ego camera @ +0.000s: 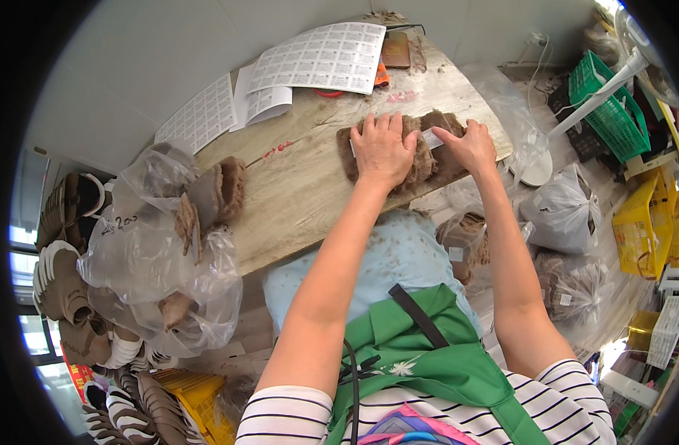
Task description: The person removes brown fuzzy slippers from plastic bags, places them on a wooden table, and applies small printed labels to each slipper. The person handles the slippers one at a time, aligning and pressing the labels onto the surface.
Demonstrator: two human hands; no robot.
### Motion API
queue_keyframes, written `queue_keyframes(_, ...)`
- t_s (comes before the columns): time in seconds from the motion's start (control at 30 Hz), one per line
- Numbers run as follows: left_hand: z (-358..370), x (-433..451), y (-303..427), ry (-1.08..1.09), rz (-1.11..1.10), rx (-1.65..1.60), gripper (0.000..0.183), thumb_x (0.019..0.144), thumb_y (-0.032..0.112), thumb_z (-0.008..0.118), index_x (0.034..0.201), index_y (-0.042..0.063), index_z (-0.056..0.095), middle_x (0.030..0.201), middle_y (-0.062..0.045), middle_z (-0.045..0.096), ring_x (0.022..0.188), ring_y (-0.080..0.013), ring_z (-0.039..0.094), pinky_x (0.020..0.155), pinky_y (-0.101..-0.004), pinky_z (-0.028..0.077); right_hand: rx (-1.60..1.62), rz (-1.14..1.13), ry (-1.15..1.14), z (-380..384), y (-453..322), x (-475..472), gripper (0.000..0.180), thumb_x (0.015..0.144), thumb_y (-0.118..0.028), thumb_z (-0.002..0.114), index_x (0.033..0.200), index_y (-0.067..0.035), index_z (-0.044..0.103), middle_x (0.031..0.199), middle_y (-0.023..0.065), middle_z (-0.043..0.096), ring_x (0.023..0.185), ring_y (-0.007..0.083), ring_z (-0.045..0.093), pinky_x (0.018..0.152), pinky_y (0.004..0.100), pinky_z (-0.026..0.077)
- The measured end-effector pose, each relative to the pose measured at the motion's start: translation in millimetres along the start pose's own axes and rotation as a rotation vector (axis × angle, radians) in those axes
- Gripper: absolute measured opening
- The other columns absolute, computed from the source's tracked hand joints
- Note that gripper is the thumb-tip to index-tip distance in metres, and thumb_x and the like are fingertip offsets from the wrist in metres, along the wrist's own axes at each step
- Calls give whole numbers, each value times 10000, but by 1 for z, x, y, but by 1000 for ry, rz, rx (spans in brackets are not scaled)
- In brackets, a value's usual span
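My left hand (385, 149) lies palm down with spread fingers across brown plush pieces (423, 167) on the wooden tabletop (295, 183). A white paper label (431, 138) shows between my hands, and a bit of white also peeks out left of my left hand. My right hand (474, 146) is at the right end of the plush pieces, its thumb touching the label. The other fingers bend down over the far side, and their grip is partly hidden. More brown plush pieces (214, 192) rest at the table's left edge, on a clear plastic bag (150, 245).
Printed label sheets (317, 58) lie at the back, near a brown booklet (396, 50). Brown shoes (61, 278) crowd the left. Filled plastic bags (562, 208), a white fan stand (595, 92), a green basket (612, 111) and a yellow crate (645, 228) stand right.
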State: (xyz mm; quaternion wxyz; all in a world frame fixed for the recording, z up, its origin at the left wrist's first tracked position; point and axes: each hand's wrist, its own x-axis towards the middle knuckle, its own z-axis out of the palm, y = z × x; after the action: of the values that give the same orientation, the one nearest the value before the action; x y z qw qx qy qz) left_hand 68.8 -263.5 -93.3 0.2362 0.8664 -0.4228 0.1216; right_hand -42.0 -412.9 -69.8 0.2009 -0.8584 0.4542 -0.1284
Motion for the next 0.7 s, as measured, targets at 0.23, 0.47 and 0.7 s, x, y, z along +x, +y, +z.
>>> queue_keyframes(0.23,3,-1,-5,169,-3,-142,504,1003,429,491,1380,99,552,1361,-96,591,1315,-324,463,1105,-510,302,106,81,-102,-5,0,7,900,657,-708,774,1088,74,658,1080,267,693,1057,374,673,897,445,527)
queue_keyframes(0.47,2,-2,0,192,-40,-196,478,1011,306,482,1417,54,501,1398,-120,569,1367,-341,423,1137,-530,267,173,-108,-19,15,-9,2,680,696,-571,813,1006,18,672,1010,222,713,992,372,684,858,458,524)
queue_keyframes(0.7,-20,2,-1,147,-77,-270,546,980,312,543,1444,36,462,1445,-151,519,1379,-360,404,1135,-546,283,282,-92,300,-47,-6,6,422,776,-334,820,1022,-19,682,947,157,737,834,298,715,759,394,551)
